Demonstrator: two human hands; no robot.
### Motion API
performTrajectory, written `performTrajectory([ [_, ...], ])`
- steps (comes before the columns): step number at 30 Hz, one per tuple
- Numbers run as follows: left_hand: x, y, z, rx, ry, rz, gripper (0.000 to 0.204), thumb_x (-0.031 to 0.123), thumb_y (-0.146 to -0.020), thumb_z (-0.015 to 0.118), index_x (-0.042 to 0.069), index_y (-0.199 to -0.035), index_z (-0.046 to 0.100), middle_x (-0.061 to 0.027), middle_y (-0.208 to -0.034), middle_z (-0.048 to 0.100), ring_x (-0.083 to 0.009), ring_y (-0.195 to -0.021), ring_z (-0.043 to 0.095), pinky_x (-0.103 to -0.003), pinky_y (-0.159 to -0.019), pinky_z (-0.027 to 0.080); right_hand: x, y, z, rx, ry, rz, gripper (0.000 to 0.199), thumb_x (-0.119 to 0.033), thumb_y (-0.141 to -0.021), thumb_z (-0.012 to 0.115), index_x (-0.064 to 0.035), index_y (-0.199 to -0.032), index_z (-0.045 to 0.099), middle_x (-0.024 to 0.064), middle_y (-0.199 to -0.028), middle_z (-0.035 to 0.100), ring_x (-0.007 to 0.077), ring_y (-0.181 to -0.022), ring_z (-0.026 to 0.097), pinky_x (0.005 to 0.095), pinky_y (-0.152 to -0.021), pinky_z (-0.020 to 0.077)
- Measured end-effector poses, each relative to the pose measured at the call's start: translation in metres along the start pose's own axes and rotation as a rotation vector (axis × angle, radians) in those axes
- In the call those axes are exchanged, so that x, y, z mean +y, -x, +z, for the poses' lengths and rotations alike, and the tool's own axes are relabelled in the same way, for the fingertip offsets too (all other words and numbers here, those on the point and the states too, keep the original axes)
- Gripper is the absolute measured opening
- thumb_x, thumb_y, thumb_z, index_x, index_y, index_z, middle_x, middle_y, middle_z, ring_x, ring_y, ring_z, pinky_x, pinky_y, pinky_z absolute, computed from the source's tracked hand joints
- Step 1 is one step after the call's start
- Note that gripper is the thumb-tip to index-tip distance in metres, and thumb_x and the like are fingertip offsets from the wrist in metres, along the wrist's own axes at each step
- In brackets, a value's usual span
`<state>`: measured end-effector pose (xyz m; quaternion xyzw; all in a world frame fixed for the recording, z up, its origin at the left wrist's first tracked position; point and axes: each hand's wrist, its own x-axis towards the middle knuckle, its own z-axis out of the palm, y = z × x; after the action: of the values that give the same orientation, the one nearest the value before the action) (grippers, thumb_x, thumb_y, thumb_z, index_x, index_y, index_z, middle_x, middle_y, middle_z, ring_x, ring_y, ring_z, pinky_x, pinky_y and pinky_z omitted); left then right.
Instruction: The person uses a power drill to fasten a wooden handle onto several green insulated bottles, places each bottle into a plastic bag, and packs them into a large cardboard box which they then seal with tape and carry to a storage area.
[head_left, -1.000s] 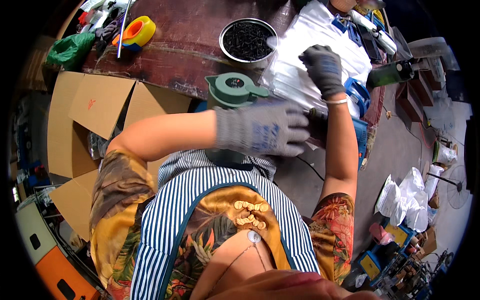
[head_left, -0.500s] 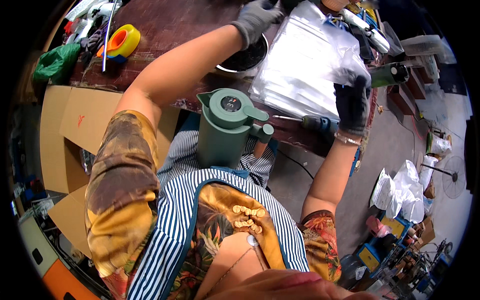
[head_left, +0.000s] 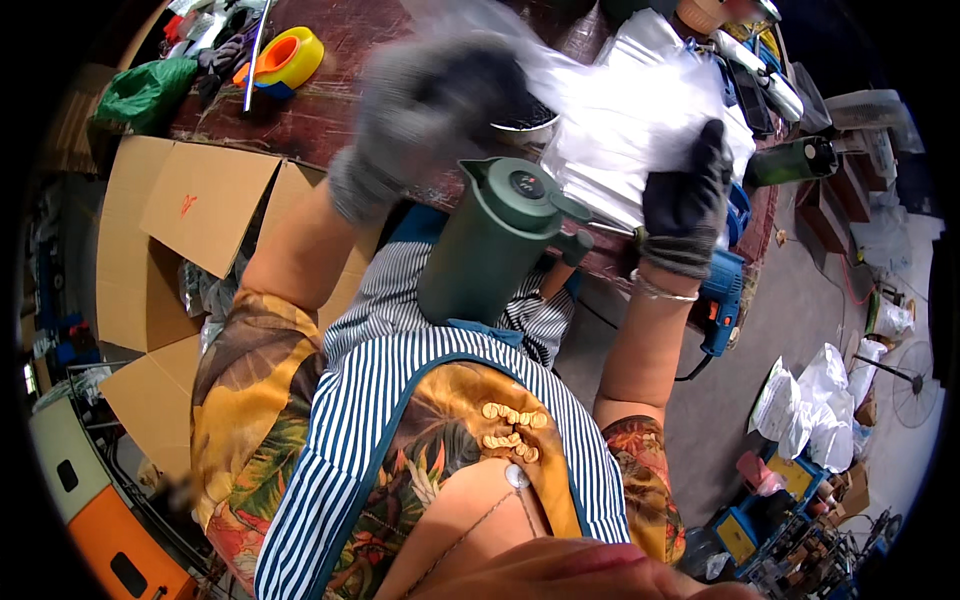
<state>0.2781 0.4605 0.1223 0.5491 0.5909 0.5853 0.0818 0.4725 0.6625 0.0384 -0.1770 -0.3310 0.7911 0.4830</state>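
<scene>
Head view: your left hand (head_left: 430,100) in its grey glove is blurred, raised over the far side of the counter (head_left: 330,120), its grip closed on a clear plastic bag (head_left: 530,60) that trails off to the right; your right hand (head_left: 690,205) in the dark glove presses its fingers onto the near right edge of the stack of clear plastic bags (head_left: 640,130), though you cannot tell whether that grip has closed on a sheet; the green jug (head_left: 495,245) stands in your lap just near of the counter edge, between your two forearms, its long axis tilted so the lid points far and right toward the stack; the bag lies far and slightly left of the jug's lid, so your left hand is the nearer one to it; a blue power drill (head_left: 722,300) hangs below your right wrist.

Against half a second earlier, your left hand was stretched further out by the black bowl and is now pulled nearer with plastic in it; your right hand has shifted from the drill's side up onto the stack; the jug leans more.
</scene>
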Motion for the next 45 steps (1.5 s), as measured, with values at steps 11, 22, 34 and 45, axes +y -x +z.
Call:
performTrajectory([
  [11,-0.079,-0.013,0.005,-0.011,0.659,-0.78,0.026,0.009,-0.099,0.051,0.001,-0.122,0.059,-0.009,-0.116,0.066,-0.0207,-0.11,0.066,-0.028,-0.082,0.057,-0.032,0.035,-0.017,-0.245,0.239,0.009,0.029,-0.01,-0.094,0.067,-0.0044,-0.12,0.058,0.01,-0.111,0.067,0.0201,-0.101,0.067,0.0302,-0.088,0.053],
  [22,-0.004,-0.014,0.061,0.252,0.426,-0.149,0.04,0.016,-0.098,0.059,0.002,-0.134,0.05,-0.0137,-0.134,0.054,-0.0241,-0.118,0.056,-0.038,-0.102,0.047,-0.024,0.024,-0.001,0.305,-0.125,0.033,0.026,-0.013,-0.093,0.068,-0.0071,-0.117,0.063,0.0083,-0.111,0.068,0.0215,-0.101,0.066,0.0363,-0.088,0.0561],
  [34,-0.069,-0.058,0.049,-0.16,-0.558,0.417,0.04,0.01,-0.088,0.063,0.007,-0.128,0.06,-0.0191,-0.114,0.064,-0.0354,-0.098,0.065,-0.043,-0.086,0.052,-0.062,0.048,-0.009,-0.122,-0.01,0.105,0.035,-0.031,-0.1,0.058,-0.0001,-0.113,0.066,0.0174,-0.113,0.069,0.0289,-0.111,0.064,0.0447,-0.103,0.0466],
  [45,-0.093,-0.01,0.085,-0.194,-0.499,0.238,0.031,0.01,-0.089,0.062,0.009,-0.121,0.065,-0.0168,-0.105,0.068,-0.0361,-0.092,0.066,-0.04,-0.081,0.054,-0.023,0.084,-0.076,-0.396,1.966,-0.829,0.021,-0.03,-0.082,0.074,-0.0137,-0.092,0.065,0.0013,-0.101,0.068,0.0271,-0.092,0.06,0.0412,-0.08,0.0455],
])
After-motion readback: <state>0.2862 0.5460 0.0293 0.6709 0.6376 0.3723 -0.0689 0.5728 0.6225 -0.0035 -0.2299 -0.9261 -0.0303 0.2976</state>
